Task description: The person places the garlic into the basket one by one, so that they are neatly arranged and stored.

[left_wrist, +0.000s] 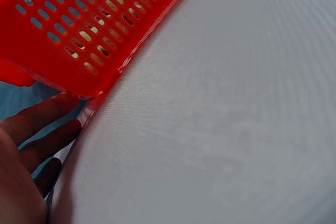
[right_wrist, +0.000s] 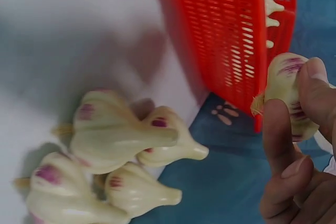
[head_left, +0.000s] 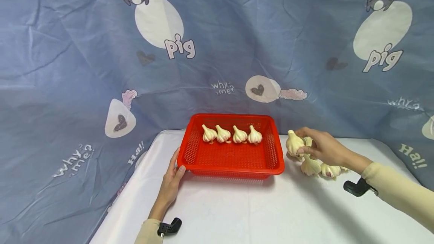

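Red plastic basket (head_left: pixel 232 159) sits mid-tabletop (head_left: pixel 237 214), left hand (head_left: pixel 171 183) resting straight-fingered against its left rim; right hand (head_left: pixel 322 147) pinches a garlic bulb (head_left: pixel 294 143) just beyond the right rim, above loose bulbs (head_left: pixel 320 168).

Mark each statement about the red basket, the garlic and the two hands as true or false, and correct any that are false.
1. Four garlic bulbs sit in a row inside the red basket. True.
2. The right hand is empty. False: it holds a garlic bulb just to the right of the basket.
3. The left hand rests against the basket's left front corner. True.
4. The basket stands on a bare wooden floor. False: it stands on a white table.
5. More garlic bulbs lie in a pile on the table by the right hand. True.
6. The basket is blue. False: it is red.
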Available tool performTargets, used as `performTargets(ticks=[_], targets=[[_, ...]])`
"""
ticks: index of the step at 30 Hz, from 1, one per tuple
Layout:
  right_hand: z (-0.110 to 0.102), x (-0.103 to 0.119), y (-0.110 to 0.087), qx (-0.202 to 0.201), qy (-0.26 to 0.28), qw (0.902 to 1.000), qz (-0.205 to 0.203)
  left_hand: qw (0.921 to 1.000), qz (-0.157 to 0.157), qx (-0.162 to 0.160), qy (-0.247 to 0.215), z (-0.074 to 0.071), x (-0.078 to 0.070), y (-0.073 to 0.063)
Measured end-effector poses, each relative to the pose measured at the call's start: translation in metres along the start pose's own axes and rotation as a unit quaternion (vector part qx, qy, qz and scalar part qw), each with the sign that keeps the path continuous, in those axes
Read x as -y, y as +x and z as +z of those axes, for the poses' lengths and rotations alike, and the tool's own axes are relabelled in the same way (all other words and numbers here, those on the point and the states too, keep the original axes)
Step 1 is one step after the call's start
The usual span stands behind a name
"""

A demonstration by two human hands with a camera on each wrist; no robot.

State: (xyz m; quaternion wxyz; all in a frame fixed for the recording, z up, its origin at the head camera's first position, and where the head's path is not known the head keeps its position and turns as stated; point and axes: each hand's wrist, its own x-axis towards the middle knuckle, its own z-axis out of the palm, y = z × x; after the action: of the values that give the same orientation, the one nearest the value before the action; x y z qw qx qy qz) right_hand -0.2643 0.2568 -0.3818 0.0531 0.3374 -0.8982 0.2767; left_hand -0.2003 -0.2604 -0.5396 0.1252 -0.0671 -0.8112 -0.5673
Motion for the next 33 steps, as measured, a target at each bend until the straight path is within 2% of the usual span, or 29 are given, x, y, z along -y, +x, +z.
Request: performTargets(ticks=[6,11,18,26,33], targets=[[0.003,0.006,0.020,-0.015,-0.006,0.9997,0.016,1.0000,0.002,0.003,0.000,-0.001,0.000,0.000],[0.007,0.011,0.040,-0.006,0.020,0.9987,0.046,1.0000,0.005,0.002,-0.003,-0.003,-0.001,0.000],[0.014,0.016,0.076,-0.006,0.041,0.9970,0.065,0.9999,0.010,0.000,-0.012,-0.002,0.001,0.000],[0.023,0.018,0.112,-0.014,0.063,0.9956,0.067,0.9998,0.012,-0.002,-0.016,0.000,0.002,0.001],[0.044,0.024,0.138,0.007,0.083,0.9945,0.063,0.9999,0.013,0.000,-0.007,0.000,0.002,0.000]])
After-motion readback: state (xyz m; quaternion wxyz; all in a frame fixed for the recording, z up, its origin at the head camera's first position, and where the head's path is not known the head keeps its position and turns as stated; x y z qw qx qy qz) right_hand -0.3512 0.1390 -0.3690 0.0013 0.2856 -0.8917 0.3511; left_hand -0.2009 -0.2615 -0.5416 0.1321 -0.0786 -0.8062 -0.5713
